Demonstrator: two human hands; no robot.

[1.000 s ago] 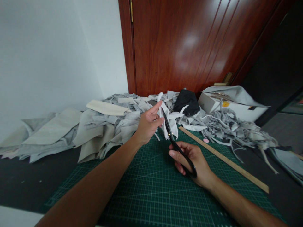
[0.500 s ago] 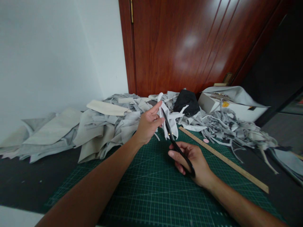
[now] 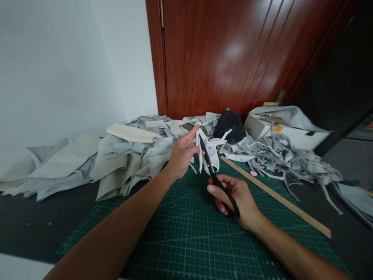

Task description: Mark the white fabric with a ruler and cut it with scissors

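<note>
Above the far part of the green cutting mat (image 3: 186, 233), my left hand (image 3: 183, 152) pinches a strip of white fabric (image 3: 214, 157) between thumb and fingers, with the index finger stretched forward. My right hand (image 3: 237, 200) grips black-handled scissors (image 3: 214, 175), fingers wrapped through the handles. The scissors' blades look closed and point away from me, lying against the white fabric just right of the left fingertips. Loose ends of the fabric hang below the blades and stick out to the right. Whether the blade tips are in the cloth I cannot tell.
Grey and cream fabric pieces (image 3: 116, 155) are piled along the left and back. A wooden ruler (image 3: 276, 196) lies across the mat's right side, beside a pink disc (image 3: 253, 173). Tangled grey strips (image 3: 291, 157), a black cloth (image 3: 230, 126) and a white box (image 3: 303, 134) stand behind.
The upper end of the white strip, which stood up beyond my left fingers, has dropped and now hangs down beside the blades. Both hands are nearly where they were.
</note>
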